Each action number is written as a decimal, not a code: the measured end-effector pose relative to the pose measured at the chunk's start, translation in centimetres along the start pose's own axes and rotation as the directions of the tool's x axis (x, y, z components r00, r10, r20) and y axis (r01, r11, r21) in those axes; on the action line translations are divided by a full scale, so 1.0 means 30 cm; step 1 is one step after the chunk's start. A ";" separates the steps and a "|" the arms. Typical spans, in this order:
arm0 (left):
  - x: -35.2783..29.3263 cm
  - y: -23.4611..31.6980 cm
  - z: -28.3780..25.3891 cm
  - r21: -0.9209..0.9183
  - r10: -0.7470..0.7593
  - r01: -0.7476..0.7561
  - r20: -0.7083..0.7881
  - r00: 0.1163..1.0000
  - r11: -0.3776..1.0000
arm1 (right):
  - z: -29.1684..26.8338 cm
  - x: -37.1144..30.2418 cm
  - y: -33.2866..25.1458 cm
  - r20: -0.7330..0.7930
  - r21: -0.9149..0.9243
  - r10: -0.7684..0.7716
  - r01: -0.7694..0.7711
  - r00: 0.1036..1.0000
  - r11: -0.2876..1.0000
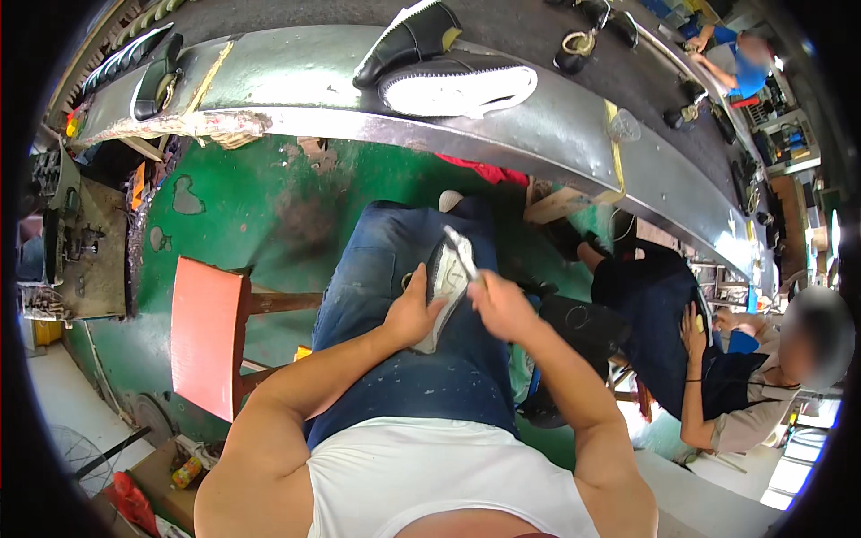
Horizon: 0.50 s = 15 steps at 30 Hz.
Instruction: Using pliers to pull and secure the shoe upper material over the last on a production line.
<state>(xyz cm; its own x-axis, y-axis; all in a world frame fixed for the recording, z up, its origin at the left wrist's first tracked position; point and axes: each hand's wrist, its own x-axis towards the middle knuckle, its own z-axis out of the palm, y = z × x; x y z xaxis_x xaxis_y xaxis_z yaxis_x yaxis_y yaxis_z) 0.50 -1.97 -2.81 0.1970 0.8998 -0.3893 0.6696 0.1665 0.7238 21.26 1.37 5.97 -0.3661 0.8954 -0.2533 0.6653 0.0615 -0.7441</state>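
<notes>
A shoe [447,280] lies across my lap with its white sole facing up. My left hand [414,311] grips it from the left side, near its lower end. In my right hand [500,303] is a slim, light-coloured hand tool [464,252], its far end over the upper part of the sole. Its exact kind is hard to make out, and I cannot tell whether it touches the sole. Blue work trousers [359,260] cover my legs under the shoe.
Ahead runs a metal-edged bench [314,67] carrying a dark shoe [408,45] and another shoe with its white sole up [462,92]. On the left stands a chair with an orange-red panel [209,336]. A co-worker [735,386] sits close on my right.
</notes>
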 end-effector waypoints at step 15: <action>-0.076 -0.104 -0.438 -0.869 0.216 0.140 0.269 0.939 0.474 | -0.590 0.072 -0.177 -0.006 0.704 0.233 -0.162 0.972 0.691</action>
<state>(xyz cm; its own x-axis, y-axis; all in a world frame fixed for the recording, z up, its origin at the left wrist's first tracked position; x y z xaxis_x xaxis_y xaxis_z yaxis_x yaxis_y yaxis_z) -11.46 0.74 3.30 0.5219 0.7722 -0.3624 -0.2773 0.5554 0.7840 28.45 10.78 20.32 -0.1969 0.8877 -0.4163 0.0609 -0.4127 -0.9088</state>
